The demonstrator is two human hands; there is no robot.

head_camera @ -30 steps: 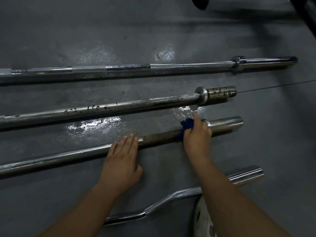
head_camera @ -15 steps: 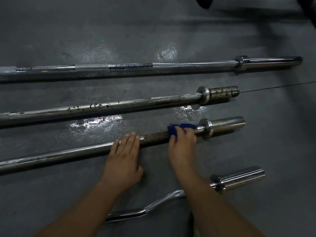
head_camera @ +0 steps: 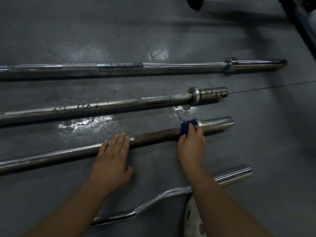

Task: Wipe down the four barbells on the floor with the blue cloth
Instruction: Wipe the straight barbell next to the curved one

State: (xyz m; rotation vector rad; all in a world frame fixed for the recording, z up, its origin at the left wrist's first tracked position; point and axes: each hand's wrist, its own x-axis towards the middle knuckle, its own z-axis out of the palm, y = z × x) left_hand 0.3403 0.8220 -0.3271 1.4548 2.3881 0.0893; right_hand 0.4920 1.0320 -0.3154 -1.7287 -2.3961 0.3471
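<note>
Down on the grey floor four barbells lie roughly side by side, and the person works over the third barbell, counting from the far one. The right hand has its grip curled round the blue cloth, which is bunched and pressed onto the shaft just where it meets the smooth sleeve. Grime would gather at that junction, which I take to be why the cloth is wadded tight and not spread flat.

The left hand lies flat, its grip apart, with fingers straight across the same shaft and the palm on the floor at the near side. It looks like a brace: a round bar would roll under rubbing, and a flat hand pins it. Between the two hands the shaft is dark and rough-looking; left of the left hand it shines.

The far barbell and the second barbell, which is speckled with dark spots, lie beyond. A wet patch gleams between the second and third. The curl bar, bent and bright, lies nearest the person, partly under the right forearm, with neither hand on it. I would guess the wiping is about midway, though I cannot tell which bars are already done.
</note>
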